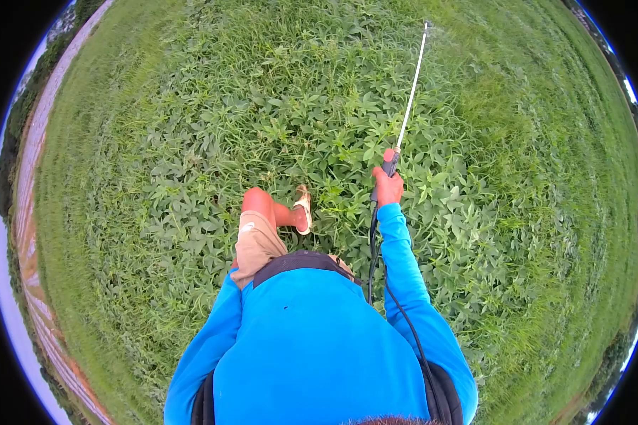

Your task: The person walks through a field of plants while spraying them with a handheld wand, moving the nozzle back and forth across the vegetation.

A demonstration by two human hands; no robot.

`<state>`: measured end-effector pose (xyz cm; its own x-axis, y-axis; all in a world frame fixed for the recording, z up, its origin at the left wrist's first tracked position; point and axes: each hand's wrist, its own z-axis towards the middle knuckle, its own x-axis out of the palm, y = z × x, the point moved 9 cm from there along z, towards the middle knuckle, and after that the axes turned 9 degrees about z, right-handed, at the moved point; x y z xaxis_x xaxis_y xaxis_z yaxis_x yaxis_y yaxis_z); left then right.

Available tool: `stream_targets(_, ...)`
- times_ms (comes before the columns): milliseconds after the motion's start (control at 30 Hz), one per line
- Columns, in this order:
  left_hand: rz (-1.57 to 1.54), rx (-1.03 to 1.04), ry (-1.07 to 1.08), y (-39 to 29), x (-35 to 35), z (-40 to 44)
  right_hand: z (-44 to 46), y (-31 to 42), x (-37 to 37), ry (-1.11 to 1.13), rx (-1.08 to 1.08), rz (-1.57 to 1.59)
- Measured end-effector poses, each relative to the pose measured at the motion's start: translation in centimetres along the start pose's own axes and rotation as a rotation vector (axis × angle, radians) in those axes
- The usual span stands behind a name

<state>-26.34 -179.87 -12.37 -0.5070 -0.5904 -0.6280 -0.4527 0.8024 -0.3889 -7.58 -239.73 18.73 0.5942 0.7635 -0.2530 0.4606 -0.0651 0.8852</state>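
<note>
My right hand (388, 189) is wrapped round the dark handle of a spray wand (410, 103). The wand's thin pale tube points forward and slightly right, and its nozzle hangs over the plants. From the handle's lower end a black hose (373, 244) runs back along my right arm toward my body. My left arm (216, 329), in a blue sleeve, hangs down at my side; the hand at its end is hidden beside my thigh.
Leafy green plants (213, 149) mixed with grass cover the ground all round my legs. One foot in a light sandal (303, 211) is lifted among the leaves. Dark straps (443, 393) sit at my shoulders. A bare reddish strip of ground (30, 212) curves along the far left.
</note>
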Motion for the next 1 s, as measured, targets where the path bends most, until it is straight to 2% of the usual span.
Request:
stream_targets(167,0.005,0.038,0.061,-3.3,0.4,2.2,2.5,-1.7,0.0,-0.016,0.016,0.110)
stream_targets(233,0.002,0.067,0.070,-4.1,0.6,4.4,2.4,-1.5,1.6,0.100,0.052,0.300)
stream_targets(267,-0.008,0.080,0.072,-4.8,0.4,5.1,2.1,-0.7,1.9,0.116,0.048,0.286)
stream_targets(333,-0.040,0.103,0.072,-6.1,-0.1,6.7,0.3,-0.4,5.6,0.413,0.322,0.538)
stream_targets(367,-0.064,0.110,0.079,-6.4,-0.3,7.8,0.2,0.1,6.6,0.453,0.324,0.512)
stream_targets(433,-0.121,0.119,0.097,-7.1,-1.0,10.0,-0.4,0.7,9.7,0.615,0.462,0.649)
stream_targets(467,-0.097,0.160,0.074,-10.9,-3.2,8.9,-0.2,1.0,11.1,0.650,0.470,0.624)
stream_targets(500,-0.111,0.030,0.105,-12.6,-4.5,8.4,-0.5,1.4,13.1,0.756,0.557,0.696)
stream_targets(533,-0.067,0.065,0.109,-14.0,-5.0,9.5,-0.8,2.0,15.1,0.855,0.648,0.769)
stream_targets(567,-0.021,0.101,0.113,-14.8,-5.3,11.0,-1.2,2.8,17.1,0.921,0.728,0.764)
stream_targets(700,-0.012,0.032,0.074,-16.1,-6.0,17.3,-1.1,4.8,26.1,1.150,0.939,0.701)
stream_targets(767,-0.071,-0.019,0.168,-18.4,-7.6,19.0,-1.0,6.4,30.9,1.205,0.979,0.611)
stream_targets(800,0.396,0.633,-0.259,-20.1,-7.0,21.1,-1.1,6.9,33.5,1.257,1.038,0.575)
stream_targets(833,0.381,0.608,-0.264,-22.8,-9.9,20.7,-1.3,7.9,36.2,1.309,1.096,0.538)
stream_targets(900,-0.402,-0.214,0.192,-22.4,-12.3,21.5,-1.9,9.9,41.2,1.392,1.207,0.455)
stream_targets(933,-0.486,-0.124,0.148,-23.5,-13.7,22.6,-2.2,10.8,43.7,1.443,1.270,0.433)
stream_targets(1000,-0.534,-0.172,0.095,-24.9,-16.0,24.4,-3.1,12.6,48.5,1.545,1.364,0.390)
